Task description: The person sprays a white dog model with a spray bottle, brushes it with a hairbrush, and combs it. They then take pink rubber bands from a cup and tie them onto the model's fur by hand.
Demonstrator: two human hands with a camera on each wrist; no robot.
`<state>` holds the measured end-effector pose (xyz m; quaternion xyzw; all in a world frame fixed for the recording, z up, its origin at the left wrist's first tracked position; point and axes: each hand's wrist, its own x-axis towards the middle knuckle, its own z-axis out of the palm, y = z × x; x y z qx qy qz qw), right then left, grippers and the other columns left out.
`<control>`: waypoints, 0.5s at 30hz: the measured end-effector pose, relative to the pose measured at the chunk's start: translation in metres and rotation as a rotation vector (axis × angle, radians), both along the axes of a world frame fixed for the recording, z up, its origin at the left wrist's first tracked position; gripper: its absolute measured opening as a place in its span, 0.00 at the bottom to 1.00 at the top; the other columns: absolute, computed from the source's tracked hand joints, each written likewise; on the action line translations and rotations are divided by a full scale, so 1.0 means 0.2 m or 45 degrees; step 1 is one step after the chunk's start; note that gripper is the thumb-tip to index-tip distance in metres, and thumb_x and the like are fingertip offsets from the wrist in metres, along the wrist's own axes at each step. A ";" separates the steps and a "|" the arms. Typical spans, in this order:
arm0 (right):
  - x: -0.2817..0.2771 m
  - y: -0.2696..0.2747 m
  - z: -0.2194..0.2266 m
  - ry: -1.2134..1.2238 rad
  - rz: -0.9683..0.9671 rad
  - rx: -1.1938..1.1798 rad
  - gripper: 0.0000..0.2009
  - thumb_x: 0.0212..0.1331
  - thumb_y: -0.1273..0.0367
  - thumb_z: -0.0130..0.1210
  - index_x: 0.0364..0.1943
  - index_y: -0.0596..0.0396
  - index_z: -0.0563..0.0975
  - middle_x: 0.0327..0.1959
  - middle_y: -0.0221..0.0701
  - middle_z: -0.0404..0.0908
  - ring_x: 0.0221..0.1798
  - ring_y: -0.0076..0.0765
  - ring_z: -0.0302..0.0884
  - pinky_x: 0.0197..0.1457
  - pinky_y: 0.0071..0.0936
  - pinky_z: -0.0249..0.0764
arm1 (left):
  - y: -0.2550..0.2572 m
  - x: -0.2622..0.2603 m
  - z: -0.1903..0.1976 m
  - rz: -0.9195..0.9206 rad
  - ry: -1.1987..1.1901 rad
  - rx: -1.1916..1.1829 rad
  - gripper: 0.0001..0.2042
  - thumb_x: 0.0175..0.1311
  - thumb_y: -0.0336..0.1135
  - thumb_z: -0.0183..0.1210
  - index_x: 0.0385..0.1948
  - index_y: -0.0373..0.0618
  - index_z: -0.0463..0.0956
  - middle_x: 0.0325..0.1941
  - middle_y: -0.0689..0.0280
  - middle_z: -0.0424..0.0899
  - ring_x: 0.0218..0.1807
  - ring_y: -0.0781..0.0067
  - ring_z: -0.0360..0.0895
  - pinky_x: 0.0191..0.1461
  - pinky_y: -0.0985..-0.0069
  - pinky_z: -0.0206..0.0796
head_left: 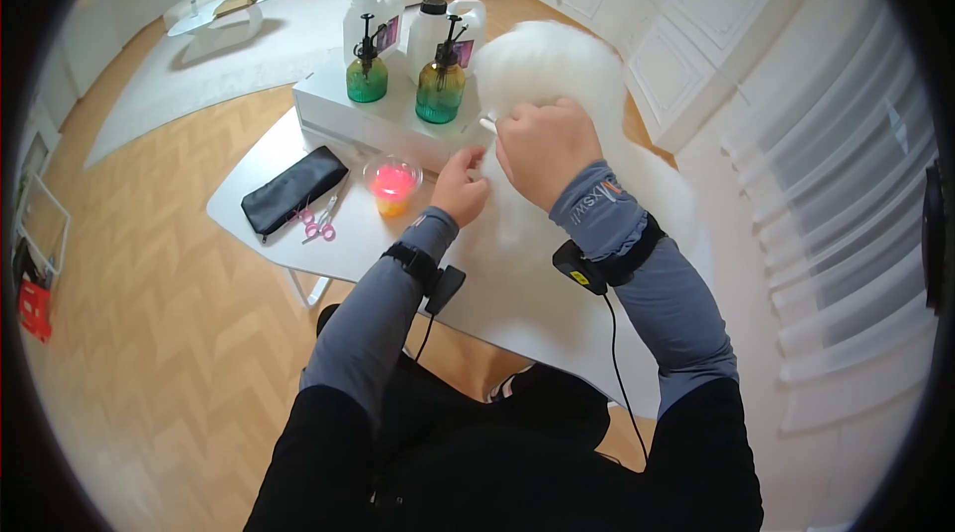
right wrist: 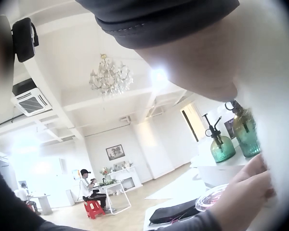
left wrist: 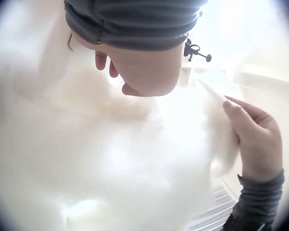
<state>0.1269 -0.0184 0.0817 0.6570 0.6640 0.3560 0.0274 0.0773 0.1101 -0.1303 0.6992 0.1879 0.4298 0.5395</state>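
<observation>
A large mass of white fluffy fur [head_left: 547, 60] stands on the white table, its form blurred and overexposed in the left wrist view. My right hand [head_left: 547, 149] is raised against it and pinches a slim white stick [head_left: 487, 123]. In the left wrist view, that stick [left wrist: 212, 90] juts from between thumb and fingers along the fur. Lower and to the left, my left hand [head_left: 461, 190] touches the fur's near side with bent fingers. In the right wrist view, the fingertips of the left hand [right wrist: 245, 199] are partly hidden at the fur; I cannot tell whether they grip it.
Two green-amber spray bottles [head_left: 439, 89] and white jugs [head_left: 426, 40] stand on a white drawer box [head_left: 328, 114]. Nearer lie a black pouch [head_left: 294, 191], pink-handled scissors [head_left: 318, 224] and a clear cup [head_left: 392, 184] with pink and orange contents. Farther off, a person [right wrist: 89, 185] sits on a red stool.
</observation>
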 end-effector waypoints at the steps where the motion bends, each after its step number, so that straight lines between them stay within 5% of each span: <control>1: -0.01 -0.02 0.01 0.005 0.017 0.023 0.06 0.63 0.63 0.61 0.33 0.47 0.85 0.27 0.28 0.83 0.32 0.39 0.83 0.40 0.39 0.75 | 0.02 0.03 -0.01 -0.003 0.006 -0.014 0.25 0.57 0.25 0.57 0.61 0.36 0.75 0.52 0.56 0.84 0.50 0.65 0.80 0.51 0.72 0.75; 3: -0.06 -0.05 0.06 0.029 0.027 0.017 0.06 0.62 0.63 0.61 0.33 0.46 0.85 0.27 0.27 0.83 0.33 0.39 0.84 0.40 0.38 0.75 | 0.02 0.08 -0.04 -0.131 0.065 -0.057 0.30 0.56 0.22 0.51 0.67 0.35 0.71 0.55 0.50 0.85 0.54 0.60 0.82 0.57 0.70 0.74; 5: -0.07 -0.04 0.12 0.075 0.181 0.362 0.05 0.62 0.64 0.60 0.33 0.46 0.85 0.27 0.28 0.83 0.32 0.38 0.84 0.42 0.37 0.74 | 0.01 0.10 -0.10 -0.131 0.069 -0.057 0.31 0.56 0.21 0.50 0.68 0.35 0.70 0.56 0.48 0.85 0.57 0.59 0.82 0.61 0.70 0.73; 8: -0.06 0.01 0.15 -0.029 0.055 0.417 0.05 0.62 0.65 0.60 0.34 0.47 0.85 0.26 0.27 0.82 0.32 0.38 0.83 0.43 0.37 0.73 | 0.03 0.17 -0.18 -0.185 0.057 -0.082 0.32 0.57 0.20 0.47 0.70 0.35 0.68 0.60 0.45 0.84 0.64 0.53 0.81 0.68 0.68 0.69; 11: -0.01 0.06 0.10 -0.101 -0.043 0.293 0.06 0.63 0.64 0.61 0.35 0.48 0.86 0.25 0.26 0.81 0.31 0.37 0.82 0.41 0.38 0.72 | 0.06 0.23 -0.28 -0.265 -0.114 -0.111 0.32 0.57 0.20 0.48 0.70 0.36 0.68 0.60 0.50 0.85 0.62 0.58 0.81 0.68 0.70 0.69; 15: -0.02 0.04 0.02 -0.187 0.024 0.103 0.07 0.63 0.64 0.61 0.36 0.48 0.86 0.25 0.25 0.81 0.31 0.36 0.81 0.41 0.38 0.71 | -0.02 0.09 -0.18 -0.473 -0.202 -0.420 0.32 0.57 0.22 0.53 0.70 0.37 0.69 0.59 0.58 0.84 0.61 0.69 0.79 0.67 0.72 0.69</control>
